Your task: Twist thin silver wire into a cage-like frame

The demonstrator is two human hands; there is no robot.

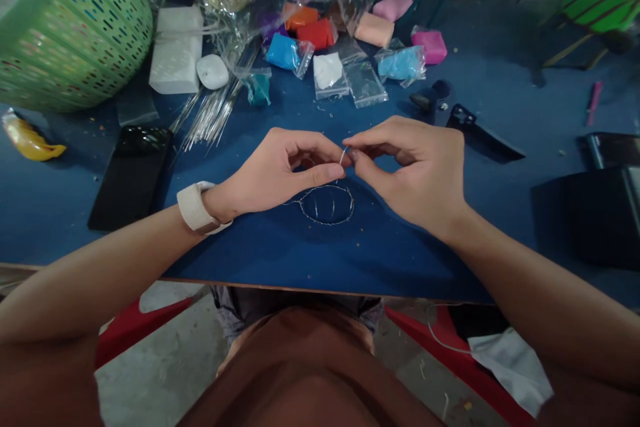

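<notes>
Between my two hands runs a short piece of thin silver wire (343, 156), bent in a slight curve. My left hand (295, 163) pinches its lower part between thumb and fingers. The thumb and index finger of my right hand (415, 167) close on its upper end. Just below the fingertips, a twisted wire loop (327, 222) lies on the blue table, oval in shape, with a thin tail running left under my left hand. Two short curved wire pieces (333, 203) show inside the loop.
Behind my left hand lie a bundle of straight wires (213, 113) and a black phone (133, 173). Bagged coloured clay (315, 33) is spread along the back. A green basket (75, 33) stands at left. Right of my hands are a dark-handled tool (483, 133) and a dark box (595, 213).
</notes>
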